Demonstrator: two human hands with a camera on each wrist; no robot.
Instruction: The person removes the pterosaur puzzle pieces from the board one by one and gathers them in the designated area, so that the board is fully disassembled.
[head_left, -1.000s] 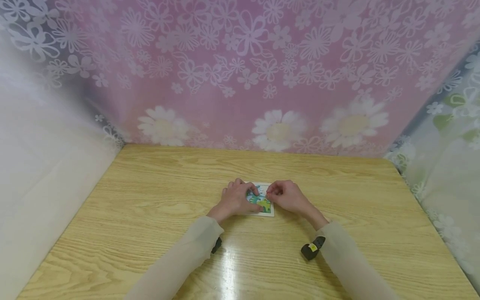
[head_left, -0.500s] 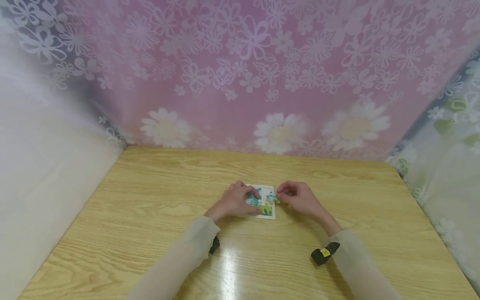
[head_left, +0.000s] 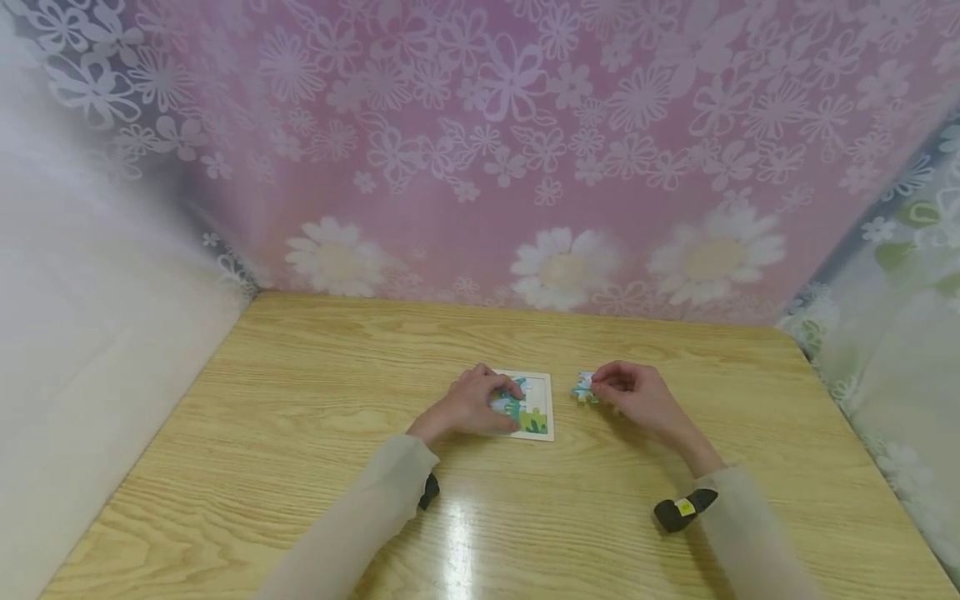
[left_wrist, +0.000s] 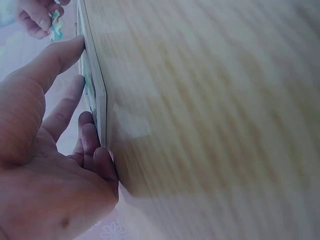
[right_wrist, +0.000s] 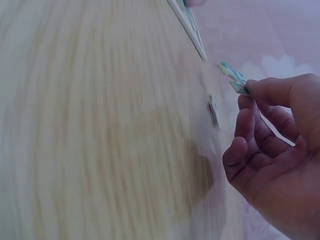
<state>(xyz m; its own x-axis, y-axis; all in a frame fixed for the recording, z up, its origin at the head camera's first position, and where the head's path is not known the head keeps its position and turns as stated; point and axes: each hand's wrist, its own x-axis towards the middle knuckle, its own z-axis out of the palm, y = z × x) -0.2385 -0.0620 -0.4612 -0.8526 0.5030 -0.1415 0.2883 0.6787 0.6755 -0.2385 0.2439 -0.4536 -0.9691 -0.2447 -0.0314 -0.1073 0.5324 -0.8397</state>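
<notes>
A small jigsaw puzzle in a white frame (head_left: 551,408) lies on the table, its picture green and blue with a pale bare area at the upper right. My left hand (head_left: 474,402) lies across its left part. In the left wrist view the thumb (left_wrist: 60,55) and fingertips press on the puzzle's face and the little finger rests by its edge. To the right of the frame, my right hand (head_left: 637,396) pinches a green-and-white jigsaw piece (right_wrist: 232,77) between thumb and index finger, above the tabletop. The other fingers curl loosely below it.
Another thin flat piece (right_wrist: 214,111) shows low by the tabletop under the right hand. The wood-grain table (head_left: 360,358) meets a pink flowered curtain (head_left: 450,208) at the back, with pale sheets at both sides. Black cameras (head_left: 678,510) sit on the wrists.
My right hand has moved right, away from the puzzle frame, carrying the jigsaw piece out of it and baring a pale area there. The left hand has stayed on the puzzle.
</notes>
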